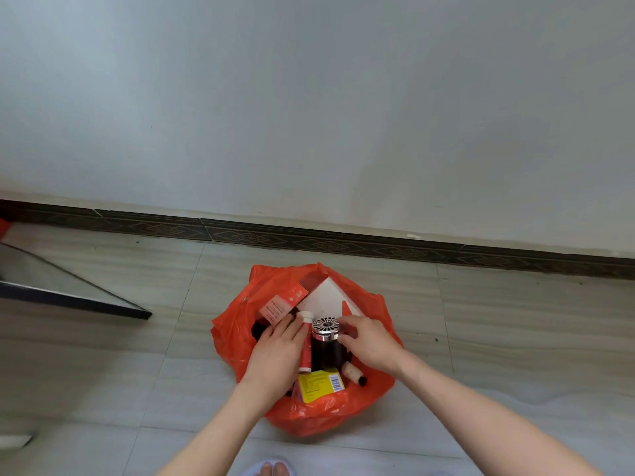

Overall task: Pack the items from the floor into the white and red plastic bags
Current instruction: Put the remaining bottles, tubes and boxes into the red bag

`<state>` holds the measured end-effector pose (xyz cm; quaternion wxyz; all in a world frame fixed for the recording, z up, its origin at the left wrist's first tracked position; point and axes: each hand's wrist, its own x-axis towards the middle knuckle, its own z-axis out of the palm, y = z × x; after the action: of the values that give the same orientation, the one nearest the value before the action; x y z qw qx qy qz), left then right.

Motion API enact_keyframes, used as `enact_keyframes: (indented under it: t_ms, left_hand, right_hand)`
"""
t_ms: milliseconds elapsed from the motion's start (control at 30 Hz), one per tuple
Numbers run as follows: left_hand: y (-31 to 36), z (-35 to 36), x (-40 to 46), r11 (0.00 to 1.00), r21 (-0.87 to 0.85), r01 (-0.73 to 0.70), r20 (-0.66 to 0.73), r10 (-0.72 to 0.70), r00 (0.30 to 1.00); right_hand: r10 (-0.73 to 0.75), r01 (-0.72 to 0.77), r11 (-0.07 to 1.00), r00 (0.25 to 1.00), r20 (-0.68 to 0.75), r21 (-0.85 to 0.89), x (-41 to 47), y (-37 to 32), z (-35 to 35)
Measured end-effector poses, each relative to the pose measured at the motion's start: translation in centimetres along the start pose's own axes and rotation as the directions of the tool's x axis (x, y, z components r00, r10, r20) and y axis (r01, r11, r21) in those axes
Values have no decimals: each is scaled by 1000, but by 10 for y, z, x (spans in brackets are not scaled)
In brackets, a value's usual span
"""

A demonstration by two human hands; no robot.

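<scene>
The red plastic bag (237,331) sits open on the floor tiles, full of items. Inside stands a dark cylinder with a chrome slotted lid (326,341). My right hand (369,343) grips that cylinder near its lid, fingers curled round it. A red tube with a white cap (305,352) lies beside it; my left hand (280,355) rests with straight fingers against the tube. Also in the bag are a pink-red carton (283,304), a white box (326,297), a yellow box with a barcode (319,384) and a small cream bottle (352,372). No white bag is in view.
A dark-framed glass panel (68,286) lies on the floor at the left. The wall's dark patterned skirting (343,245) runs behind the bag. My toes (273,470) show at the bottom edge. Grey floor tiles (515,338) surround the bag.
</scene>
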<state>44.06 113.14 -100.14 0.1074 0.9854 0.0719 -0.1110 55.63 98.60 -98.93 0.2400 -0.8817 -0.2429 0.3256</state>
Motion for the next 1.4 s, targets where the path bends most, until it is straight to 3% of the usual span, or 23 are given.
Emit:
enact_keyframes:
  t_ms: [133,233,300,400,500,600,700,800,900,1133,1267,1400]
  left_hand:
    - [-5,-31,-8,993,-40,-114,-285,98,953]
    - [-20,-55,-7,993,-101,-58,-466,4,885]
    - [-34,-65,-4,972,-216,88,-433,-176,884]
    - [-51,-70,3,835,-421,354,-190,-463,866]
    - [-55,-67,6,706,-544,453,-21,-551,834]
    - [-53,-62,2,695,-547,466,-24,-570,822]
    - [-50,-67,-3,657,-592,467,-53,-609,791]
    - [-44,-77,-7,611,-609,505,54,-604,795]
    - [-36,-91,-13,637,-607,475,95,-536,839]
    - [-15,-151,-42,725,-628,281,-107,-439,892]
    - [-1,-187,-67,827,-537,168,-281,-363,889]
    - [14,-214,-82,755,-656,10,-359,-324,875]
  right_hand:
    - [33,-32,999,996,-79,20,4,13,-32]
    - [159,-150,987,972,-172,66,4,40,-56]
    - [297,-279,949,946,-129,144,1,62,-61]
    - [472,-461,848,881,24,260,-1,85,-51]
    - [503,-545,728,837,216,417,1,93,-32]
    - [400,-607,576,794,459,548,3,89,-21]
    - [358,-593,597,799,482,540,-2,79,-23]
    - [434,-592,642,805,405,488,-8,74,-40]
    - [454,-595,548,802,388,587,-18,65,-77]
    - [312,-508,412,859,406,757,-74,-2,-150]
    - [131,-323,417,946,295,850,-106,-53,-160]
    - [-37,-99,185,994,107,978,-121,-83,-158]
